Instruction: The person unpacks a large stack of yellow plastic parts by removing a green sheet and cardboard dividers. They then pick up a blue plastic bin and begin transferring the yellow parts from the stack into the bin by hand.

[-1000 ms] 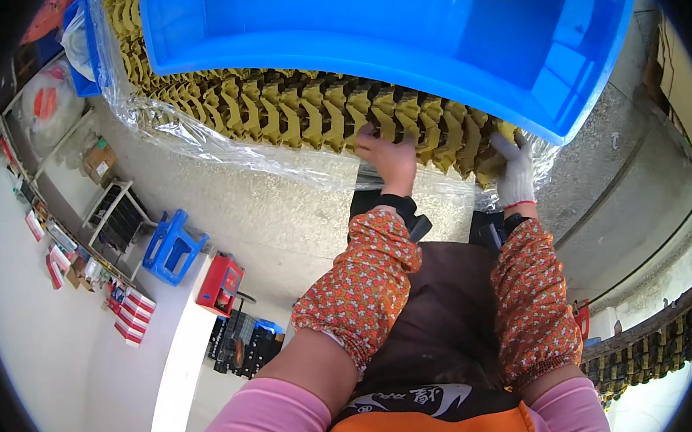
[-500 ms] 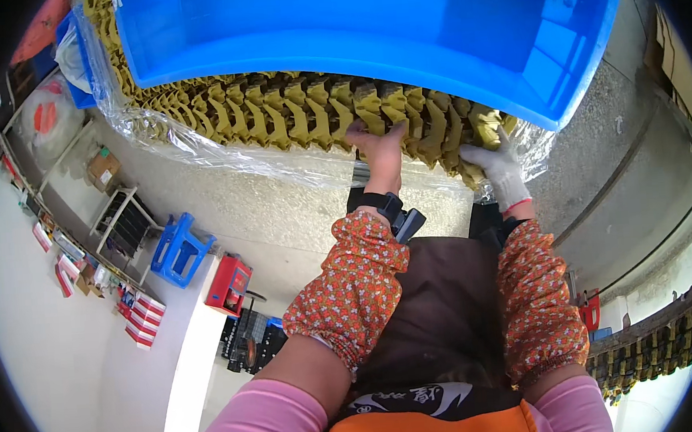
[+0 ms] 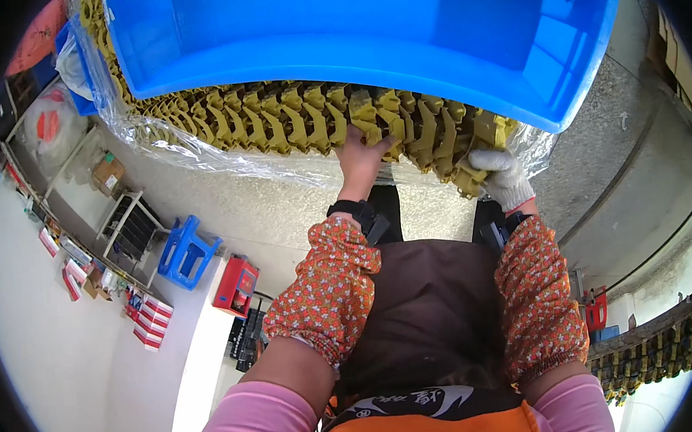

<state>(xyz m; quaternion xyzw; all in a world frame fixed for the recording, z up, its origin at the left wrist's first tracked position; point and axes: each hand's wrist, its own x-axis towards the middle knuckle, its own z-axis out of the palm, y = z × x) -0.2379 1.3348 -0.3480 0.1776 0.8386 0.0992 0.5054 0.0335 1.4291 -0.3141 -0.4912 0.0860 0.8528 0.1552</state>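
One blue tub (image 3: 333, 24) is partly covering the yellow moulded pieces (image 3: 275, 123), too many to count, with clear film (image 3: 183, 151) trailing along their near edge; one blue stool (image 3: 178, 248) and one red box (image 3: 232, 286) are standing to the left. One bare left hand (image 3: 361, 163) is touching the pieces, thumb and finger parted, one gloved right hand (image 3: 507, 181) is curling at their right end, any hold in either being impossible to tell
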